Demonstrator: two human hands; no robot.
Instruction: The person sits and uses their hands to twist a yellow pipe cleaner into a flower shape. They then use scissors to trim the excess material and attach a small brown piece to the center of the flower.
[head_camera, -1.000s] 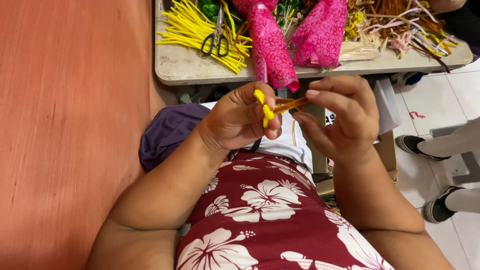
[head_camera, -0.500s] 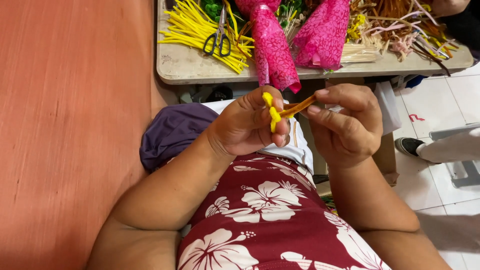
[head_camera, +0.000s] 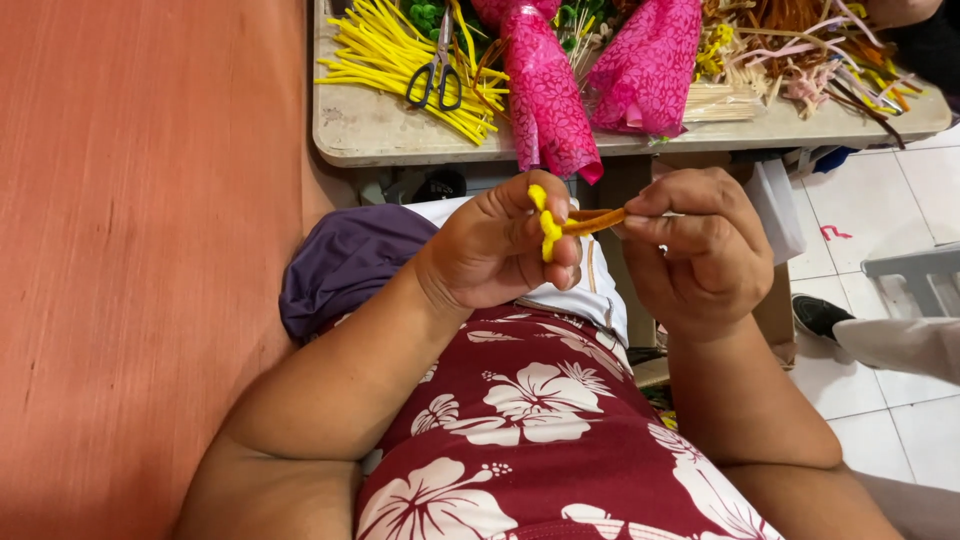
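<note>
A person is sitting close against an orange wall (head_camera: 140, 270) on the left, with the table (head_camera: 380, 135) edge crossing just beyond the hands and white floor tiles (head_camera: 880, 410) opening out to the right, where another person's shoe (head_camera: 820, 315) and pale sleeve (head_camera: 900, 345) are showing — the hands are working in the gap between lap and table edge. The stem (head_camera: 560, 225) is a fuzzy pipe cleaner, bright yellow where it is kinking into small loops and shading to orange where it is running straight to the right; it is sitting in mid-air above the red flowered shirt (head_camera: 540, 430). The left hand (head_camera: 500, 250) is curling tight, thumb and fingers pinching the yellow end. The right hand (head_camera: 700, 250) is also closing narrowly, thumb and forefinger gripping the orange end. On the table, scissors (head_camera: 437, 75) are lying on a heap of yellow stems (head_camera: 390, 55), beside two pink wraps (head_camera: 600, 80) — and a tangle of mixed stems (head_camera: 820, 50) is spreading toward the right corner.
</note>
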